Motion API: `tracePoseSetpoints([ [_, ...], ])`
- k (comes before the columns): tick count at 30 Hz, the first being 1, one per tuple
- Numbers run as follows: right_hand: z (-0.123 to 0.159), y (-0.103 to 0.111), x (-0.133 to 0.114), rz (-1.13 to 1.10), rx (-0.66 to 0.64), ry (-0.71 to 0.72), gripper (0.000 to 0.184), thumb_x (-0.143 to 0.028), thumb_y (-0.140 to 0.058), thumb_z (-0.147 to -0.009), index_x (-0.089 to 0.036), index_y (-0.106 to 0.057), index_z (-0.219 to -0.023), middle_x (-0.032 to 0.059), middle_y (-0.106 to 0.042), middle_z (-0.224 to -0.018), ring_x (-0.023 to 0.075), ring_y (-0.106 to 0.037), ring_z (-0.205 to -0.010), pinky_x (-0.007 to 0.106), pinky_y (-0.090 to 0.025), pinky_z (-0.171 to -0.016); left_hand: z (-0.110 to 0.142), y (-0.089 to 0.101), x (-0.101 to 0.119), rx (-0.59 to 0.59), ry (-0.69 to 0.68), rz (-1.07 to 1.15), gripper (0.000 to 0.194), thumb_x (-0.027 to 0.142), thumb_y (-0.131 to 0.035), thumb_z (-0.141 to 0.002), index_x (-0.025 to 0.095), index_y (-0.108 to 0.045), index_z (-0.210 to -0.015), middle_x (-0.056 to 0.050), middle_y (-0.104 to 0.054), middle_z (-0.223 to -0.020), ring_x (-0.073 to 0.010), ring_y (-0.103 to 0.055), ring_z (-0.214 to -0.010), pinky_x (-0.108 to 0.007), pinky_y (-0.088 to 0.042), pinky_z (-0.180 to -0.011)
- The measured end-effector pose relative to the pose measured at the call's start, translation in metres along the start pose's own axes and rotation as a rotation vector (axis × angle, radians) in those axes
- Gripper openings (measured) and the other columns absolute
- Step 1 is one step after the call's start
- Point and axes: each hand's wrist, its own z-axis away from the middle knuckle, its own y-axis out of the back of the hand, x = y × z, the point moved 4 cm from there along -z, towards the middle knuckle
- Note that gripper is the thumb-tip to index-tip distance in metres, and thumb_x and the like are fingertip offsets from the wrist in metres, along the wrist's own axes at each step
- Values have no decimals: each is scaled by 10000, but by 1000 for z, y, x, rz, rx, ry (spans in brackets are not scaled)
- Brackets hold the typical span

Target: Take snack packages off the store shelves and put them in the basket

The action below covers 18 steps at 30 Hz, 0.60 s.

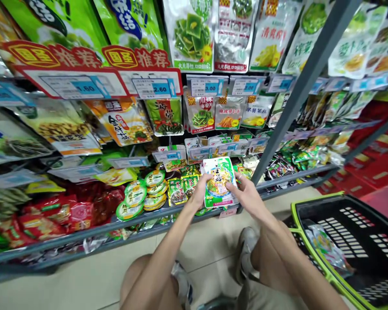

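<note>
Nearly upright, food packet (220,183), top shelfward, between left (200,191) and right hands (247,196)

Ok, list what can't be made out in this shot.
Head view:
- Green-and-white packet, held by the left hand and right hand: fingers cover parts of its front, and its back is hidden.
- Foil packet in the black basket: creases and glare blur its label.
- Black basket: cut off by the right and bottom edges.
- Hanging packets: tops cut off by the top edge.
- Lower-shelf price tags: too small to read.
</note>
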Motion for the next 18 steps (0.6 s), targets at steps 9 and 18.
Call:
tracePoseSetpoints([
  [9, -14, 27, 5, 15, 224, 197, 442, -581, -819, -910, -228, -715, -1155, 63, -770, -1114, 240, -704, -986, 378, -586, -884, -11, -12, 0, 71, -479, -329, 437, 528, -790, -934, 149, -761, -1147, -87, -806, -1052, -192, -737, -878, -273, -579, -797],
  [18, -33, 5, -45, -79, 267, 444, 301, -535, -800, -947, -254, -729, -1028, -4, -712, -954, 162, -641, -874, 293, -539, -817, 15, -35, 48, 262, -743, -388, 440, 593, -831, -878, 161, -751, -855, -12, -690, -779, -117, -581, -677, -216, -449, -624],
])
